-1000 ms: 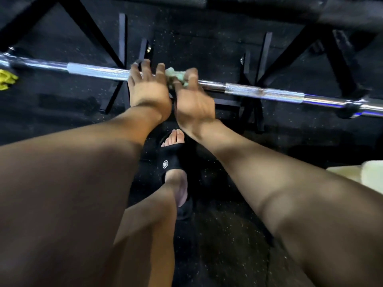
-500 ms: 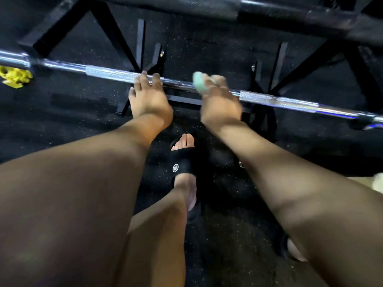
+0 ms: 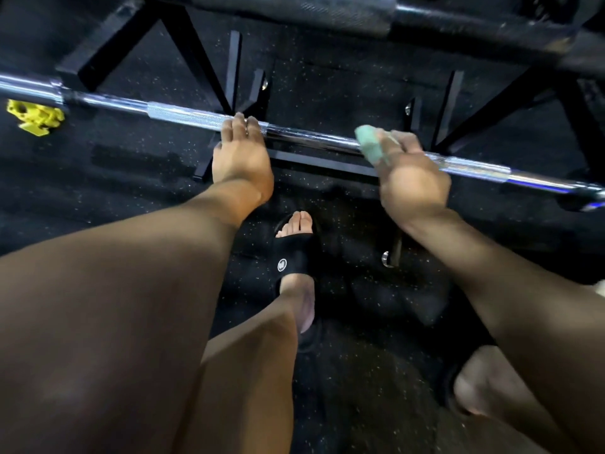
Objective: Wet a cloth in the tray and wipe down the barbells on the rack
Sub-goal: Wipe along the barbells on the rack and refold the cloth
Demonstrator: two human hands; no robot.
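The right hand [image 3: 413,178] grips the green cloth [image 3: 371,144] around 1 barbell [image 3: 311,136] lying across the rack [image 3: 235,77], the left hand [image 3: 242,149] steadies it with fingers curled over, so wiping appears underway with more bar left.

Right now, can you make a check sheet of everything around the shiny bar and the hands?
Surface: black speckled rubber floor.
Job's things: chrome barbell lying across the black rack; green cloth pressed on the bar. Tray not in view.
Clutter: yellow clip on the floor at left.
Grippers: left hand rests on the bar, fingers curled over it; right hand holds the cloth against the bar.
Cables: nothing seen.
Surroundings: a foot in a black sandal; another dark bar above.
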